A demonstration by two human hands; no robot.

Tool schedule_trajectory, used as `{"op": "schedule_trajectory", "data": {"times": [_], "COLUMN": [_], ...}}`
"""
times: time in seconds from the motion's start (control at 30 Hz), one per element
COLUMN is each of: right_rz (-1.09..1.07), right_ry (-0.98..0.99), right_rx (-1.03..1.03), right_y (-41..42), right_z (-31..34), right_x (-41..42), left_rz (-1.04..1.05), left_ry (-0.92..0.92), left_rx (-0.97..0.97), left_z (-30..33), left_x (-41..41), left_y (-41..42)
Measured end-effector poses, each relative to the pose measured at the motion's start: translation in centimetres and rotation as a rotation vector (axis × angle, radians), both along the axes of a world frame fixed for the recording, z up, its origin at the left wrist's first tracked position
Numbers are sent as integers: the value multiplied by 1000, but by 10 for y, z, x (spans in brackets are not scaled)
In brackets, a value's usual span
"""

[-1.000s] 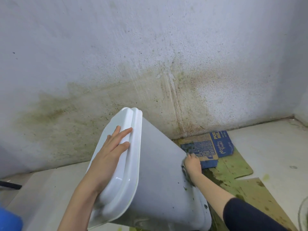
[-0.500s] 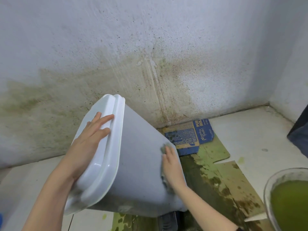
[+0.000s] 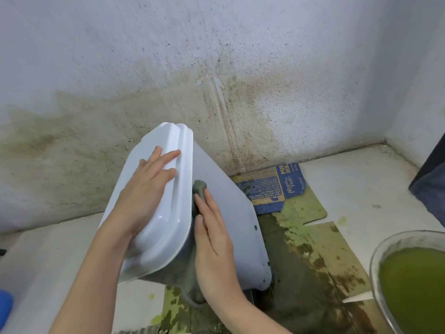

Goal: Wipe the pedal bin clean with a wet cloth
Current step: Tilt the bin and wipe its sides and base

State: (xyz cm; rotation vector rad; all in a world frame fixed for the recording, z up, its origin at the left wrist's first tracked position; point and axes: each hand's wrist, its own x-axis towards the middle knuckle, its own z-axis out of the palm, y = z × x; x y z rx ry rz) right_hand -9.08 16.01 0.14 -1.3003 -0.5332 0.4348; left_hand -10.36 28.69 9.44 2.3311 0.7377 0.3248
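Pedal bin (image 3: 224, 201) leaned left, left hand (image 3: 144, 194) flat with straight fingers on its lid (image 3: 166, 227), right hand (image 3: 214, 247) pressing grey cloth (image 3: 200, 189) flat-fingered against its near side.

Right hand (image 3: 214, 239) slid cloth (image 3: 200, 189) toward lid (image 3: 168, 213)

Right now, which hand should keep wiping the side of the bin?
The right hand. It already presses the cloth flat against the bin side. The left hand lies on the lid, steadying the tilted bin, so it looks needed there.
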Motion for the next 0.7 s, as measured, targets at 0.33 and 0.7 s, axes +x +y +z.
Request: {"op": "schedule_trajectory", "data": {"times": [0.33, 0.7], "right_rz": [15, 51], "right_ry": [63, 40], "right_rx": [-118, -18], "right_y": [24, 34], "right_z": [10, 32], "right_x": [12, -3], "left_rz": [54, 23], "left_ry": [-31, -48], "left_rx": [-74, -91], "left_z": [3, 1], "left_x": [-13, -20], "left_y": [9, 16]}}
